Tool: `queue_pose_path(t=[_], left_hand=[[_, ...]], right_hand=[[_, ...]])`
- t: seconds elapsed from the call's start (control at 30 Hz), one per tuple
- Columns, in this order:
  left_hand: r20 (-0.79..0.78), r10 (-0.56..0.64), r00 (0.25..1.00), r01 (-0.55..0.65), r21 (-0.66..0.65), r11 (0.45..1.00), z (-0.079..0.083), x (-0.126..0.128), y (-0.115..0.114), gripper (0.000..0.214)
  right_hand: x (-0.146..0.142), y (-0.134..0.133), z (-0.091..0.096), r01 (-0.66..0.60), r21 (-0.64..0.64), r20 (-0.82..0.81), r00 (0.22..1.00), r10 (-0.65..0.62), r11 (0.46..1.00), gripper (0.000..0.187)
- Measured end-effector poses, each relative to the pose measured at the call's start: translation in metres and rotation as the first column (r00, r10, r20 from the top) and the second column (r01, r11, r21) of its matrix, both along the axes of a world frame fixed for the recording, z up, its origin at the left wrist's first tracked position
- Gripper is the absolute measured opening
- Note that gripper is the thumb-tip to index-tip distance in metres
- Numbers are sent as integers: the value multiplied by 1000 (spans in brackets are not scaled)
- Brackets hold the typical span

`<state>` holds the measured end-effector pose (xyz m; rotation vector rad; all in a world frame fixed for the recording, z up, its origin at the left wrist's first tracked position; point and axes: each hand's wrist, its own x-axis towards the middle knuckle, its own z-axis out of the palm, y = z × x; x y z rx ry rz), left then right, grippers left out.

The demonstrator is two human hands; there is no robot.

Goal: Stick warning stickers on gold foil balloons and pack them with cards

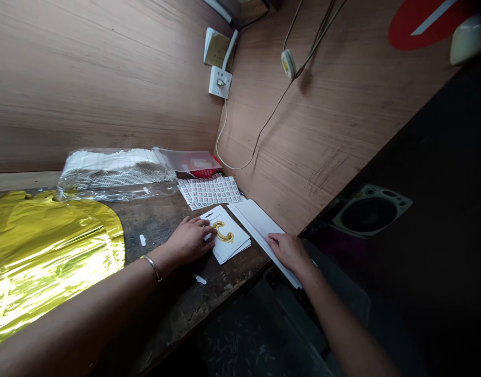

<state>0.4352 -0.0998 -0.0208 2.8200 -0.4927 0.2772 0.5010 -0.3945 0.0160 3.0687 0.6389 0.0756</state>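
My left hand (191, 238) lies palm down at the left edge of a small pile of white balloon cards (228, 248), its fingers stretched out and touching them. The top card carries a picture of a gold, curved foil balloon. Just right of the cards is a long stack of flat white sheets or sleeves (250, 214), jutting over the table's edge. My right hand (289, 254) closes on this stack from its right side; some of its fingertips are hidden.
A shiny gold foil sheet (59, 251) covers the table's left. Behind it sits a clear plastic bag (118, 173) of white netted pieces, beside printed label sheets (211, 189). White scraps (200, 279) dot the table (173, 314). A cord (259, 137) hangs along the wall. A speaker (371, 209) stands right.
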Motion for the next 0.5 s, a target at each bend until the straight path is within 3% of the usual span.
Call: queue_pose_path(t=[0.33,0.5], left_hand=[[-6,21,1000,-21,-53,998,0,0,0,34],[65,22,998,-13,-139,990,21,-11,-15,28]], right_hand=[[2,6,-10,-17,-35,105,994,20,999,28],[-26,4,8,71,44,308,948,-81,996,46]])
